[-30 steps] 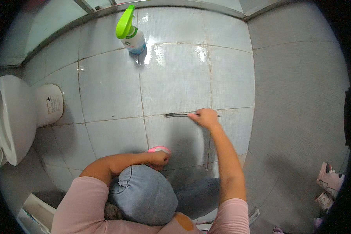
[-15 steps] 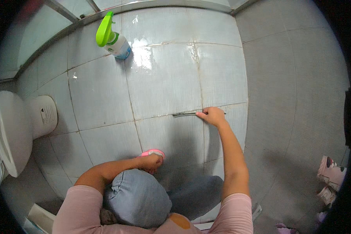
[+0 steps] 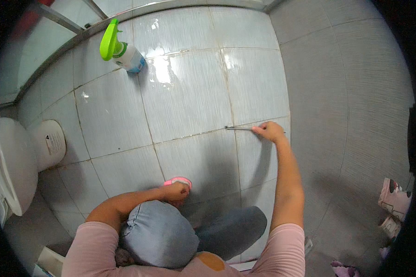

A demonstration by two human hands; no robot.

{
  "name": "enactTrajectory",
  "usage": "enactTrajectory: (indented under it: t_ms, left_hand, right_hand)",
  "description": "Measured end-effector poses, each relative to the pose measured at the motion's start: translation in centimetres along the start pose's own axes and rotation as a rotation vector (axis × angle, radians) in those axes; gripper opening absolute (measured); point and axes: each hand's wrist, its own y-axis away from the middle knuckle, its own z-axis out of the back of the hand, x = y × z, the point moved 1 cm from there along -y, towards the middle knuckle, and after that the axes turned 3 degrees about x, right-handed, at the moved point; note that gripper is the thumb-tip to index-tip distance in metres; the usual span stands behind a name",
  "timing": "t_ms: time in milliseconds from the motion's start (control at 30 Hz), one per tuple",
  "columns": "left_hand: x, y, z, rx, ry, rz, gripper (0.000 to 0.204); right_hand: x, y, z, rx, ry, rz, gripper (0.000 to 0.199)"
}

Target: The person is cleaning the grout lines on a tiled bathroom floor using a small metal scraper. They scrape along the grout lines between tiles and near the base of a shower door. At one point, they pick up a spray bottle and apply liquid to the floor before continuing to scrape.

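My right hand (image 3: 270, 131) is closed around the handle of a slim brush (image 3: 240, 128), which looks like a toothbrush. The brush's dark head lies on the grout line, near where two lines between pale floor tiles (image 3: 185, 97) cross. My left hand (image 3: 178, 191) is curled into a fist in front of my bent knee, with no object visible in it. Just beyond this fist shows the pink front of a slipper (image 3: 178, 178). A spray bottle (image 3: 130, 58) with a bright green trigger head stands on the wet tiles, farther off to the left.
At the left is a white toilet (image 3: 16, 166). A metal-framed edge (image 3: 171, 8) runs along the far side. Grey wall tiles (image 3: 314, 106) rise at the right. Pink patterned things (image 3: 395, 199) lie at the lower right.
My right hand has moved right with the brush, shifting its head along the grout line toward the crossing. My left hand stays by the slipper. The whole view has shifted slightly.
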Motion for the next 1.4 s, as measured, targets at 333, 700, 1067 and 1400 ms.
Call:
enactTrajectory:
  t_ms: [333,700,1067,1400]
  left_hand:
    - [-0.8,0.4,0.9,-0.049,-0.101,-0.16,0.02]
    - [0.0,2.5,1.0,-0.134,0.587,0.036,0.02]
    - [1.7,9.9,2.5,-0.42,0.973,-0.097,0.033]
    - [4.6,7.1,1.7,-0.475,0.617,0.058,0.038]
  right_hand:
    - [2.1,0.2,0.5,-0.059,0.011,0.087,0.055]
    - [18.4,3.5,-17.0,0.188,-0.814,0.396,0.037]
    - [32.6,6.8,-23.4,-0.023,-0.979,0.088,0.046]
    - [31.0,9.2,-22.8,0.423,-1.36,-0.041,0.036]
